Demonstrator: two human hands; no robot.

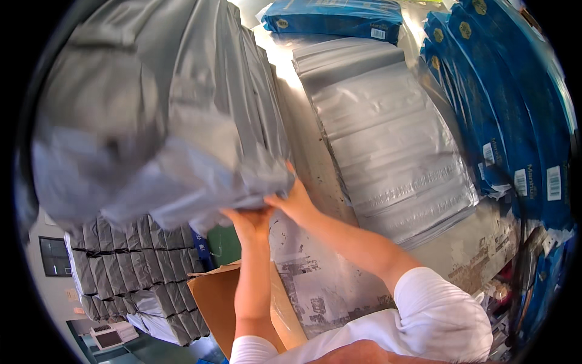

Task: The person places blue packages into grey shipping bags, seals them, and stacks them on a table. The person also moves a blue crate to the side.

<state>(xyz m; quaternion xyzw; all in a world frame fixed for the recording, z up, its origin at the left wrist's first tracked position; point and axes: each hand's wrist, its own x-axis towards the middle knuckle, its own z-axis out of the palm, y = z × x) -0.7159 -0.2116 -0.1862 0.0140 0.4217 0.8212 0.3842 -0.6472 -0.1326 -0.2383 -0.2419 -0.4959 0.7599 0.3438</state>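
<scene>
Left hand and right hand touching a grey bundle.
The bundle is filling the upper left, abutting partly hidden fingers; their opening and hold cannot be told.

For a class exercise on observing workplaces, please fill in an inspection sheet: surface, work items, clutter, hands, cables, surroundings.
Surface: table, scuffed, dark patches.
Work items: large grey bundle at left; flat silver-grey stack on the table.
Clutter: blue packages at right; cardboard box near the left forearm.
Hands: left hand and right hand at the grey bundle's lower edge; grip unclear.
Cables: dark cord-like strand at right.
Surroundings: stacked grey bundles, lower left.
</scene>
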